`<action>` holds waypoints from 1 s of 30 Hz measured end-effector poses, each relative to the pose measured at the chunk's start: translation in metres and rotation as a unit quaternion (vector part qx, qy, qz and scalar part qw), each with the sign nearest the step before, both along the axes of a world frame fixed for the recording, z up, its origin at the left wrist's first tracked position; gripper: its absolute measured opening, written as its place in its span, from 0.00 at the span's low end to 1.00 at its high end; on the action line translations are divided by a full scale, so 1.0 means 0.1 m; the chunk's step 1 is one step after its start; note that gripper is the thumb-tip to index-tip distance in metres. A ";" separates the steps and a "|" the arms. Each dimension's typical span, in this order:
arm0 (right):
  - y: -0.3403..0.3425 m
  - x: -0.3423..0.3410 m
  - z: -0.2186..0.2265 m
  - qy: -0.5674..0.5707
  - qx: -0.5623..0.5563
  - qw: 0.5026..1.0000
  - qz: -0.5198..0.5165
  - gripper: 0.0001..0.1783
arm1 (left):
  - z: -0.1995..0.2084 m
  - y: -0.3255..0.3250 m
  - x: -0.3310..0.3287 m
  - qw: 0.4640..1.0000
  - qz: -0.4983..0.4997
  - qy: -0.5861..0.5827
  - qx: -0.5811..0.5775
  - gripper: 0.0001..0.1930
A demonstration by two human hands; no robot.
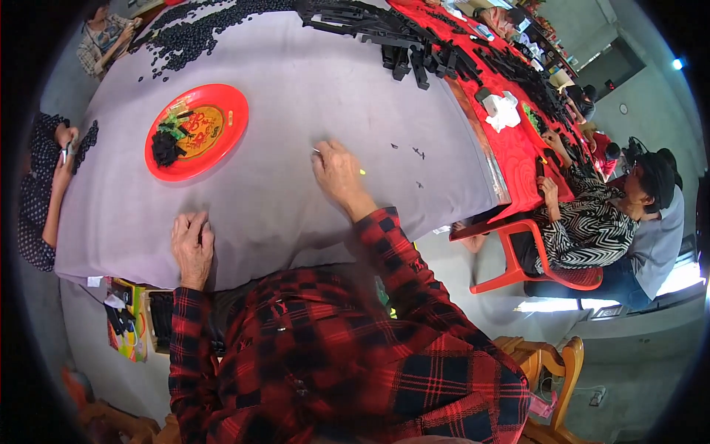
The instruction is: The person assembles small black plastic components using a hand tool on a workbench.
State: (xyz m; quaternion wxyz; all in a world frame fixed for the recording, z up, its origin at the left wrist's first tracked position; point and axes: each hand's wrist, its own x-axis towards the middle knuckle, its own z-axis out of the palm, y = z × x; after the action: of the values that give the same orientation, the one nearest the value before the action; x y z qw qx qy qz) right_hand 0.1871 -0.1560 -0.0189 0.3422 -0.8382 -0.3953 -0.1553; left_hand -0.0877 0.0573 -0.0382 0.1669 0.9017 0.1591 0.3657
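My right hand [340, 175] is over the grey-lilac cloth [296, 81] near the middle of the table. Its fingers are drawn together, with a tiny pale thing at their tips that is too small to name. My left hand [194, 249] rests on the cloth near the front edge, fingers lying loosely apart and nothing visible in them. Beyond it sits a red plate [235, 122] bearing a clump of small black pieces [166, 149] and some green bits [174, 124]. Several small black scraps [418, 153] lie to the right of my right hand.
Round black pieces [188, 41] spread across the far left. Long black strips [370, 22] are heaped at the far side. A red-covered table [510, 159] adjoins on the right, where a person sits on a red plastic chair [510, 244]. Another person's hand [65, 135] is at the left edge.
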 end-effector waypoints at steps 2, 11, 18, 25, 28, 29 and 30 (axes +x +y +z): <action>0.00 -0.02 0.01 -0.002 0.003 1.000 0.001 0.08 | 0.00 0.00 -0.02 1.000 0.000 -0.002 0.002 0.15; 0.00 0.00 0.00 -0.012 0.014 1.000 -0.003 0.08 | 0.03 -0.03 0.00 1.000 0.007 0.006 -0.003 0.14; -0.01 -0.03 0.02 0.013 0.007 1.000 -0.004 0.07 | 0.02 -0.01 0.00 1.000 0.000 -0.005 0.005 0.14; 0.02 0.09 -0.03 -0.034 0.009 0.999 0.004 0.06 | 0.02 0.02 0.07 0.992 -0.032 -0.062 -0.102 0.15; 0.03 0.11 0.01 -0.027 -0.027 0.999 0.027 0.06 | 0.37 -0.01 0.26 0.987 -0.052 -0.094 -0.116 0.14; 0.10 0.10 0.07 -0.009 -0.033 0.999 0.040 0.04 | 0.50 -0.01 0.32 0.988 -0.042 -0.087 -0.120 0.14; 0.14 0.12 0.15 0.002 -0.037 0.998 0.043 0.03 | 0.63 -0.02 0.46 0.987 -0.074 -0.096 -0.104 0.14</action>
State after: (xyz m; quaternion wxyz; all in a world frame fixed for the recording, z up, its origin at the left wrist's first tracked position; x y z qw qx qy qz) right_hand 0.1994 -0.1420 -0.0035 0.3178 -0.8328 -0.4359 -0.1240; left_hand -0.0419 0.0555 0.0251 0.3011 0.8494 0.1123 0.4186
